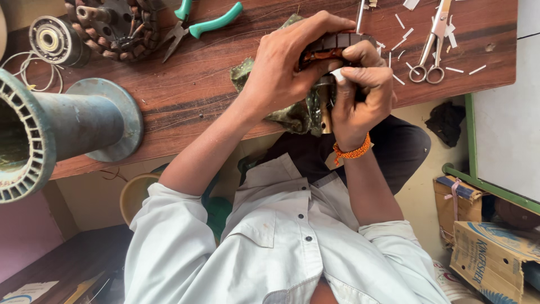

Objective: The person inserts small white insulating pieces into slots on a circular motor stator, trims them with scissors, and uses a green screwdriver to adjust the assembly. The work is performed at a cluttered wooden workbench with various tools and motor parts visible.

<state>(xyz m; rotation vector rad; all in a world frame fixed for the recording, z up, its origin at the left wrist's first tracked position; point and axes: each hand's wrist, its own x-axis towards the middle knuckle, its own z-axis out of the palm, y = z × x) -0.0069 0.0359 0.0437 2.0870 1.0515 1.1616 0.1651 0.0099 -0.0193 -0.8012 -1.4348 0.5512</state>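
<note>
Insulation step, by the look: left hand (281, 67) clamps round motor stator (332, 48) over green cloth (292, 115) at bench edge (185, 107); right hand (360, 95) pinches white paper strip (337, 75) just beneath. Seating strip needs steady push; scissors (430, 53) lie beyond

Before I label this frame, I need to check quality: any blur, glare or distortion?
Head view: soft, even light, no strong glare on the wooden table. The left hand, right hand and wound motor core are sharp. The grey spool at the left edge looks stretched by the wide lens.
</note>
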